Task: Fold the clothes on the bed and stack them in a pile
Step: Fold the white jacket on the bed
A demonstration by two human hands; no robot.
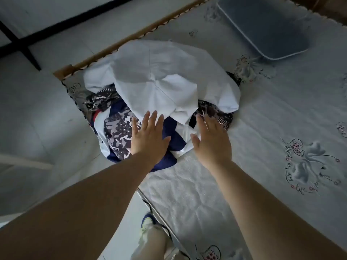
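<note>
The clothes sit in 1 loose heap at the corner of the bed (244, 147), with a white garment (159, 72) draped over the top. Below the white garment lies a navy camouflage-print piece (116, 132), and to its right a dark spotted piece (216, 113) pokes out. Both hands reach toward the near edge of the white garment. The left hand (148, 136) has its fingers straight and spread, fingertips at the white hem; whether they press the cloth I cannot tell. The right hand (210, 136) is likewise flat with fingers extended, holding nothing. No garment looks folded yet.

The risk I see is the heap's place: it lies against the bed's edge, with the floor (47, 119) just left of the white garment. Pulling the white garment carelessly could drag the tangled pieces beneath it over that edge. A grey tray (262, 29) rests well beyond the white garment.
</note>
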